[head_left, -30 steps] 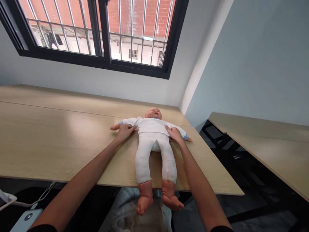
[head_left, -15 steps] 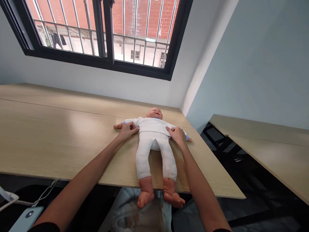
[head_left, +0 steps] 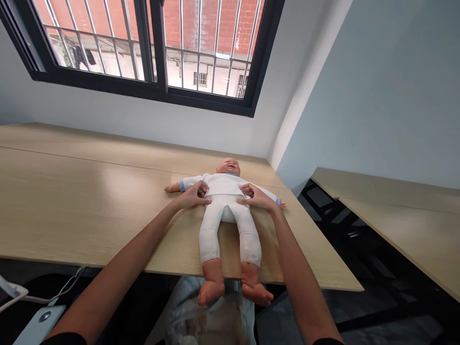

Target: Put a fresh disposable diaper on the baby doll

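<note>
My left hand (head_left: 192, 196) and right hand (head_left: 257, 196) flank the baby doll's (head_left: 224, 225) waist, fingers (head_left: 204, 188) spread on its white suit (head_left: 223, 186), ungripping, steadying it supine on the table (head_left: 89, 206), feet past the near edge.

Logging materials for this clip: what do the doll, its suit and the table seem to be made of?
The doll looks like smooth, faintly glossy vinyl, judging by its moulded head and toes. The suit looks like matte, soft-wrinkled knit fabric, probably cotton, though the fibre can't be told. The table looks like laminate-faced board, with a pale wood-grain pattern and a satin sheen.
</note>
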Tool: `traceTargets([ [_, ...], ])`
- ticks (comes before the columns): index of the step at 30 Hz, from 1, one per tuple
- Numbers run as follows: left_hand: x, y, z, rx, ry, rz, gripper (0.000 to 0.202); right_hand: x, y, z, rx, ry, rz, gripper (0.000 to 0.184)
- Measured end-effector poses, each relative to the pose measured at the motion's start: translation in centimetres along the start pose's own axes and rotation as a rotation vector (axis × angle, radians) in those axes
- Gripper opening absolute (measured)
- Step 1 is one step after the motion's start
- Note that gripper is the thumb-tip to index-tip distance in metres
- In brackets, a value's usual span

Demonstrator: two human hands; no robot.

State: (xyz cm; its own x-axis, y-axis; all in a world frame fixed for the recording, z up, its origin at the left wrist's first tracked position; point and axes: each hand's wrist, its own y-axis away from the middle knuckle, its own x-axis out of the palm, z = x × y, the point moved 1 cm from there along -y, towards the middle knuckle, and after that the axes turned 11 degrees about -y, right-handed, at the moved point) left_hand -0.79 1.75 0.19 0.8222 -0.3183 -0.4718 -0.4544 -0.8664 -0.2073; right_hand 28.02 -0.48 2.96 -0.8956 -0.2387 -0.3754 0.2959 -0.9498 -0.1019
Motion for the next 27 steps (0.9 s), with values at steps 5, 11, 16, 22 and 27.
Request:
traceTargets([
  [5,0.5,-0.3,0.8,0.033,-0.016,-0.033,0.054,1.1,-1.0,-1.1,-0.087,-0.083,-0.04,0.05],
  [11,1.5,-0.4,1.1,0.059,-0.04,-0.037,0.047,2.6,-1.4,-0.5,-0.253,-0.312,-0.234,0.041],
  [16,2.0,-0.5,0.9,0.074,-0.098,-0.143,0.044,2.8,-1.0,0.2,-0.228,-0.343,-0.182,0.038],
  [22,1.9,-0.3,0.5,0.097,-0.047,-0.088,0.046,2.3,-0.7,-0.1,-0.202,-0.318,-0.163,0.029],
  [27,1.2,-0.4,0.5,0.082,-0.039,-0.074,0.045,1.3,1.4,-1.3,-0.175,-0.175,-0.259,0.033],
])
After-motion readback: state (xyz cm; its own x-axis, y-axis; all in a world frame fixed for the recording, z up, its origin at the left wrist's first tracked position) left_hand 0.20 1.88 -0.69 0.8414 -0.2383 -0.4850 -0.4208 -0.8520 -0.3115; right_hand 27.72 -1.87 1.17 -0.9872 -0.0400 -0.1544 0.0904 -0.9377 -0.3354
